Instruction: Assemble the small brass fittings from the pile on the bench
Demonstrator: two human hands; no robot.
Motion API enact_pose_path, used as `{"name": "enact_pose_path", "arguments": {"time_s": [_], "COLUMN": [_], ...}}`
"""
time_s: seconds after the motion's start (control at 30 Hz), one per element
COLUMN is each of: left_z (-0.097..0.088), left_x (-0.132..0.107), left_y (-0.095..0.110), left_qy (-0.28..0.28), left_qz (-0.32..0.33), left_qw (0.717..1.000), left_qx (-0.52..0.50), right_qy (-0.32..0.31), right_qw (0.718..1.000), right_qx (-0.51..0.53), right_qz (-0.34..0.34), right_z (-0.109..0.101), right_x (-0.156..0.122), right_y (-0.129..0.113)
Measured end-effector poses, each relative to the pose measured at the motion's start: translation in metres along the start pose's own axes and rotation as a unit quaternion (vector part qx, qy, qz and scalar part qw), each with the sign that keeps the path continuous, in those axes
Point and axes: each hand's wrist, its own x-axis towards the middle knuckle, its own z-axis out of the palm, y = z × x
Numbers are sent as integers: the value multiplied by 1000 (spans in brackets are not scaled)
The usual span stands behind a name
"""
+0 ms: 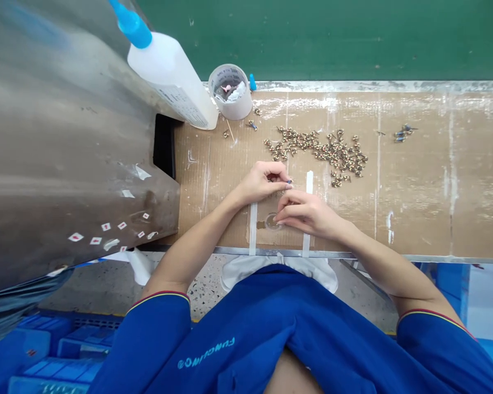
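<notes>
My left hand (263, 181) pinches a tiny dark-blue piece (288, 181) between thumb and fingertips, just above the cardboard-covered bench. Close beside it, lower and to the right, my right hand (306, 212) has its fingertips closed together at the edge of a small clear round dish (273, 221). Whatever those fingertips hold, if anything, is too small to make out. Beyond both hands lies a spread pile of small brass-and-dark metal parts (332, 152).
Two white tape strips (253, 230) run along the cardboard (419, 208). At the back left stand a white bottle with a blue nozzle (175, 76) and a round tub (240, 106). A few blue-and-dark parts (403, 133) lie to the right. A metal panel (86, 137) borders the left.
</notes>
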Motion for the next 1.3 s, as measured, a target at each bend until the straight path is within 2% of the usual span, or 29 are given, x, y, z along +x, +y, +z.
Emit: {"name": "enact_pose_path", "arguments": {"time_s": [0.1,0.17,0.23,0.3,0.4,0.53,0.67,0.77,0.87,1.0,1.13,1.3], "left_z": [0,0,0,0,1,1,1,2,5,10,13,16], "left_x": [0,0,0,0,0,0,0,0,-1,-1,0,2], "left_y": [0,0,0,-1,-3,-2,-1,-1,1,4,5,5], "left_qy": [5,4,2,0,5,10,5,4,9,21,37,47], "left_qz": [-4,-1,-1,-4,-4,-3,-6,-6,1,13,12,-19], "left_qw": [1000,1000,1000,1000,1000,1000,1000,1000,999,995,992,991], "left_qx": [-2,2,6,8,4,5,11,20,46,99,120,120], "right_qy": [7,55,127,184,188,158,158,183,227,266,280,286], "right_qw": [1000,995,972,934,905,893,882,889,907,921,913,901], "right_qx": [-15,-52,-125,-195,-232,-257,-298,-282,-191,-32,78,135], "right_qz": [14,65,154,236,303,333,328,312,298,281,286,296], "right_z": [-11,-32,-57,-77,-88,-77,-72,-75,-72,-53,-33,-23], "right_x": [-2,-8,-16,-25,-34,-34,-33,-33,-28,-13,-1,2], "right_y": [3,4,7,13,24,35,37,33,24,16,19,27]}}
